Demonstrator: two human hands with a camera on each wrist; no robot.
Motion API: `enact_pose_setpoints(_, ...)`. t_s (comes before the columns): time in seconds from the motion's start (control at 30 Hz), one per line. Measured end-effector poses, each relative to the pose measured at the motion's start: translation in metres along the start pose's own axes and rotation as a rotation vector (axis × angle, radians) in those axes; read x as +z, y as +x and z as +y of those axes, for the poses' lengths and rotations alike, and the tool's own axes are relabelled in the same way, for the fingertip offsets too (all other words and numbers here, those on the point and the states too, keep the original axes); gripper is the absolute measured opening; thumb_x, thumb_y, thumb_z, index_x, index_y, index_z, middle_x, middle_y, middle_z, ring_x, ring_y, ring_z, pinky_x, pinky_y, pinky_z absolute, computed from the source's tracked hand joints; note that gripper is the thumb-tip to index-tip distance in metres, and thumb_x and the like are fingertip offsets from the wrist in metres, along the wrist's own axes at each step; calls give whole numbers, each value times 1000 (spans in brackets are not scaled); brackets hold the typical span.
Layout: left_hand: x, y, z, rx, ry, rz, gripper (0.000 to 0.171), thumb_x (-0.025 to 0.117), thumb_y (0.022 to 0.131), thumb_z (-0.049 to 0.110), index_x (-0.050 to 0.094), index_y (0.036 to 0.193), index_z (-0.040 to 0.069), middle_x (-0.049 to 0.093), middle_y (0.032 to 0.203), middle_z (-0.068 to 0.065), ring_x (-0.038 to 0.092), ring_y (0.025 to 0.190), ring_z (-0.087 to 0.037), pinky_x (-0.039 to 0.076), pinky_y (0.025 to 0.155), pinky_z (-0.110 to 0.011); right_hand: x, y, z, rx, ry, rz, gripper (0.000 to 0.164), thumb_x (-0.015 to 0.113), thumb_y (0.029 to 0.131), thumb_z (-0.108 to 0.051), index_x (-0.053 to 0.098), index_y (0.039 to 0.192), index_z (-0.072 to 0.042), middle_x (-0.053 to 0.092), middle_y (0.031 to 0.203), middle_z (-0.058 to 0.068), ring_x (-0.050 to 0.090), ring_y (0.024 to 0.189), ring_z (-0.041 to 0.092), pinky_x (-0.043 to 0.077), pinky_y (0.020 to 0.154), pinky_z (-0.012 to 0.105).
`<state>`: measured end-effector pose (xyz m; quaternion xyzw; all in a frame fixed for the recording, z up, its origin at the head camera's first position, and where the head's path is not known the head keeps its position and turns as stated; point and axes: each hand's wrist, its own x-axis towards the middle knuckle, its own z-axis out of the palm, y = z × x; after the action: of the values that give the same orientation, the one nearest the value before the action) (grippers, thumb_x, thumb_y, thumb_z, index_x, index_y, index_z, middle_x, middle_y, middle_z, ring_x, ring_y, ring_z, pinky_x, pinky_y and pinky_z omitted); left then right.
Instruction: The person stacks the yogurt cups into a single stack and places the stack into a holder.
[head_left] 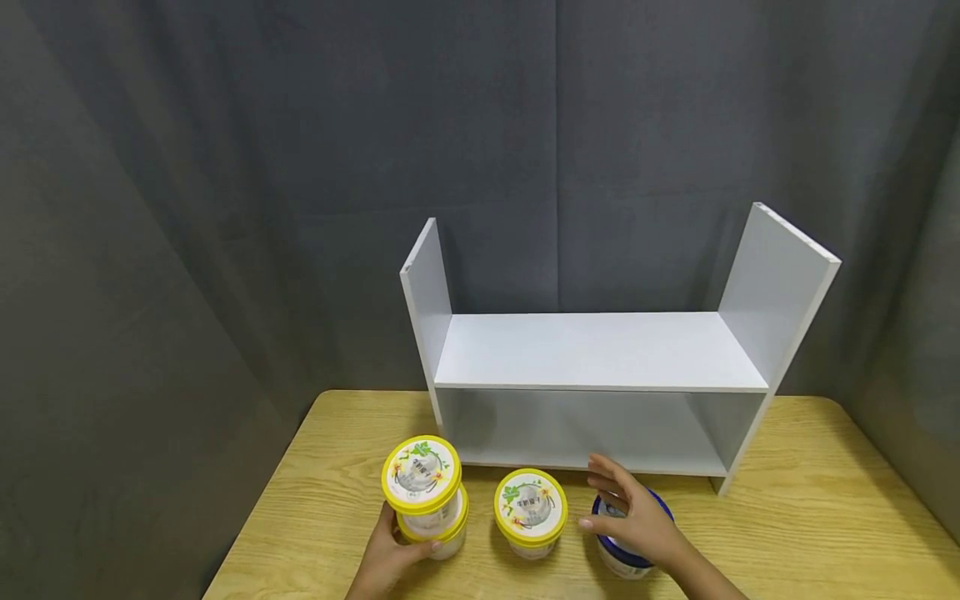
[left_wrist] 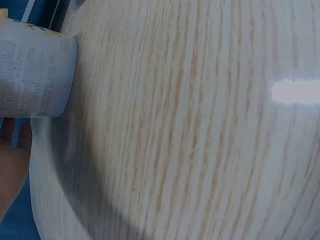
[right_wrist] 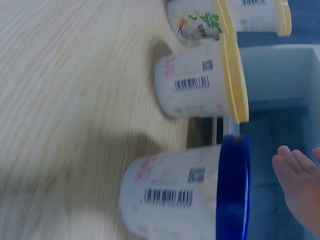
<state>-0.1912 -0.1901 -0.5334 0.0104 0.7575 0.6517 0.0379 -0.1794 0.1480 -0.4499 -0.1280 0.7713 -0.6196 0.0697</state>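
Observation:
Two yellow-lidded ice-cream tubs stand stacked on the left in the head view, the upper tub (head_left: pixel 422 473) set slightly off the lower tub (head_left: pixel 452 546). My left hand (head_left: pixel 392 557) grips the lower one, thumb across its front and fingers at its left side. In the left wrist view the printed wall of a tub (left_wrist: pixel 35 72) shows beside that hand. A third yellow-lidded tub (head_left: pixel 531 510) sits alone in the middle. My right hand (head_left: pixel 637 518), fingers extended and apart, hovers over a blue-lidded tub (head_left: pixel 626 565) and hides part of its lid. Nothing is in the right hand.
Behind the tubs stands a white two-level shelf (head_left: pixel 592 350) with upright side panels. It rests on a wood-grain table (head_left: pixel 300 533) with rounded back corners. Dark grey curtains (head_left: pixel 495 150) hang behind and at both sides.

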Motion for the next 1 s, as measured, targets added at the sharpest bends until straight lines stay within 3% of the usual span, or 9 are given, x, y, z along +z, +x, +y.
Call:
enact_pose_setpoints(0.37,-1,0,-1,5,-21,0,89,76,64,14,19,131,5,32,127,-19,37,111,-36,27,93,-49,-20,-15,9,-6,-118,132,76,69,72,-11,25,132,-1,34,127,26,31,116,40,25,94,48)
enact_pose_setpoints(0.6,0,1,-1,-5,-3,1,89,77,63,16,20,131,7,34,126,-19,37,111,-35,24,93,-51,-27,-24,21,38,-228,209,78,72,69,-22,28,132,-3,35,128,25,28,117,43,24,89,58)
enact_pose_setpoints(0.77,1,1,-1,-4,-1,9,88,77,63,15,21,130,7,35,125,-19,38,110,-35,25,93,-51,-31,-29,27,42,-303,234,79,73,68,-23,29,130,-1,33,128,25,24,117,45,23,85,62)
enact_pose_setpoints(1.0,1,-1,-1,18,44,21,87,76,64,19,21,130,4,36,123,-19,40,106,-34,30,90,-49,-31,-33,45,5,-303,241,88,79,58,-14,29,128,2,26,128,30,21,116,48,19,85,64)
